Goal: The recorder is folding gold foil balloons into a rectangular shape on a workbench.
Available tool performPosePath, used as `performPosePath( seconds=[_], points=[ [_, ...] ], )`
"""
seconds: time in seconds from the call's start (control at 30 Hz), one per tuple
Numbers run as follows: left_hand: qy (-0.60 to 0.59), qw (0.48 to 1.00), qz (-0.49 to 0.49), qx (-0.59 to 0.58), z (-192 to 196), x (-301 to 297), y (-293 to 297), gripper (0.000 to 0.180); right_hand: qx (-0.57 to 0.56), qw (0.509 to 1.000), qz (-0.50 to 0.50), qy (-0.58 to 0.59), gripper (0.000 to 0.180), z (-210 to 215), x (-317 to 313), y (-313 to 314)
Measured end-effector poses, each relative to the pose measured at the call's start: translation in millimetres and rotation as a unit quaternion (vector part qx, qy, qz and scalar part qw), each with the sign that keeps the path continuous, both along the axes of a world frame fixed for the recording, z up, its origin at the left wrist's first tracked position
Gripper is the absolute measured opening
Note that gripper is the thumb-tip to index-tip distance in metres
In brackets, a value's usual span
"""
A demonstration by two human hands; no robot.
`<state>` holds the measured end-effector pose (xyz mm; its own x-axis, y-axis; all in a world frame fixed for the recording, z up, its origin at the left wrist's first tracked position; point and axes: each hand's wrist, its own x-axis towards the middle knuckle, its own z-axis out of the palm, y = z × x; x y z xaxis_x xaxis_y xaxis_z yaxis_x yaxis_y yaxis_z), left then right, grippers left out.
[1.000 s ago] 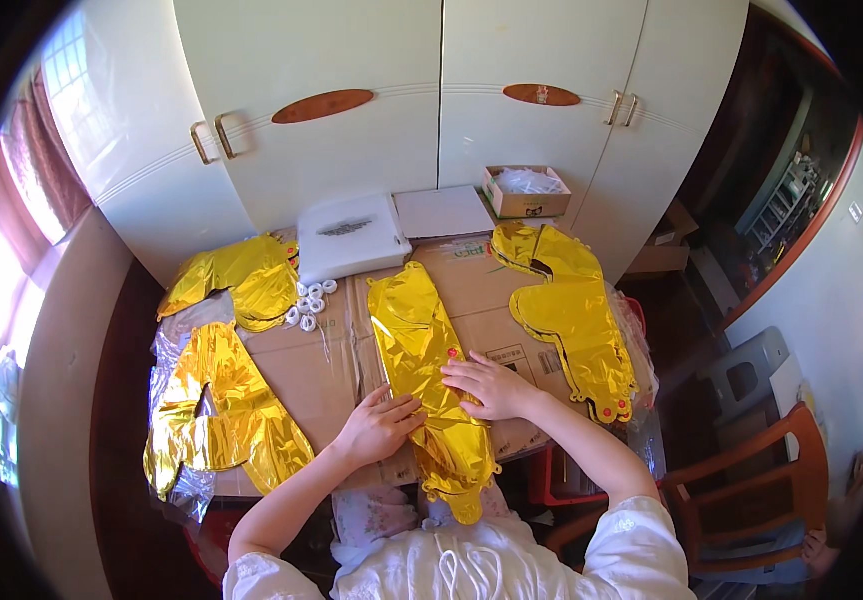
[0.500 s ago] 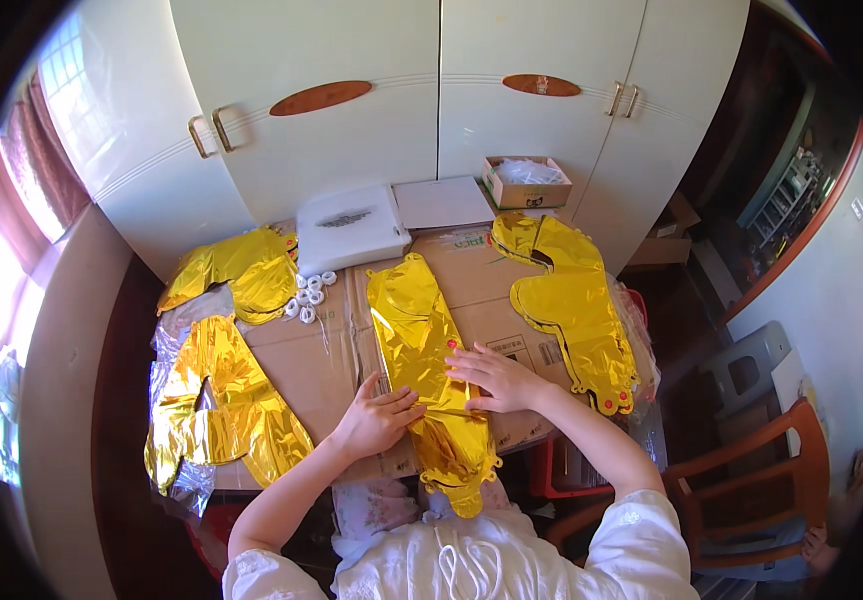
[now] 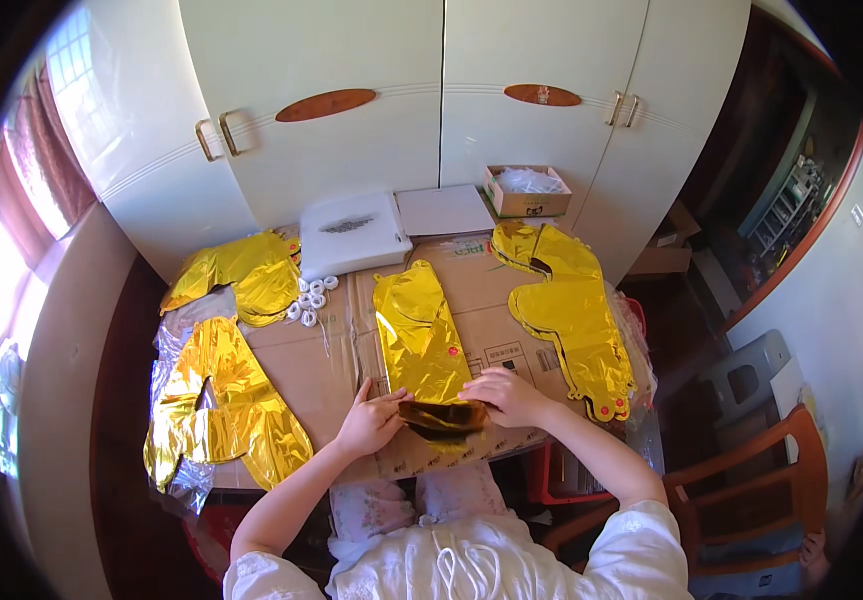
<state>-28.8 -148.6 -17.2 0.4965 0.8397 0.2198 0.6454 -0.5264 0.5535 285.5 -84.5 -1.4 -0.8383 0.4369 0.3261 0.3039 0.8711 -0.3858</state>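
A flat gold foil balloon (image 3: 419,335) lies lengthwise on the cardboard in front of me. Its near end is lifted and folded up, showing a dark, shaded underside. My left hand (image 3: 371,422) is at the left end of the fold, fingers closed on the foil edge. At the right end, my right hand (image 3: 506,398) grips the same balloon between thumb and fingers. Flat gold foil pieces (image 3: 576,320) are stacked to the right, with red dots at their near end. More gold foil pieces (image 3: 236,400) lie at the left, and another gold pile (image 3: 231,275) is behind them.
Flattened cardboard (image 3: 351,330) covers the table. Small white ribbon rolls (image 3: 311,300) sit beside a white plastic-wrapped stack (image 3: 354,235). A box of clear plastic pieces (image 3: 528,192) stands by the cabinet (image 3: 321,50). At right are a wooden chair (image 3: 751,480) and another person's hand (image 3: 813,548).
The balloon's near end, which hung over the table edge, has been lifted and folded up. My right hand has moved slightly right and nearer to me, now gripping the foil.
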Motion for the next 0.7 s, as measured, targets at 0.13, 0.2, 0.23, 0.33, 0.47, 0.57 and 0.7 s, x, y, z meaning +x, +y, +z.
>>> performPosePath(
  seconds=[0.13,0.2,0.23,0.33,0.47,0.57,0.7],
  points=[
    [-0.065,0.991,0.094,-0.067,23.8,15.4,-2.1,0.018,-0.132,0.982,-0.138,0.014,0.014,-7.6,-14.7,6.2],
    [-0.097,0.985,0.130,-0.062,23.9,20.8,-2.8,0.020,-0.128,0.971,-0.179,0.098,0.023,-9.6,-23.9,5.9],
    [-0.114,0.981,0.148,-0.060,23.5,23.0,-2.9,0.021,-0.129,0.967,-0.194,0.105,0.025,-10.4,-26.6,6.9],
    [-0.114,0.971,0.207,-0.030,16.3,27.3,2.4,0.017,-0.133,0.954,-0.251,0.094,0.028,-8.1,-35.1,5.2],
    [-0.157,0.948,0.275,-0.020,10.4,35.3,6.2,0.016,-0.094,0.942,-0.314,0.071,0.028,-4.1,-48.3,0.5],
    [-0.180,0.936,0.302,0.009,8.8,42.0,9.6,0.022,-0.037,0.932,-0.344,0.112,0.026,-11.9,-55.1,-2.4],
    [-0.163,0.933,0.320,0.026,8.0,47.4,12.4,0.039,-0.005,0.915,-0.371,0.161,0.023,-20.0,-62.7,-5.9]
  ],
)
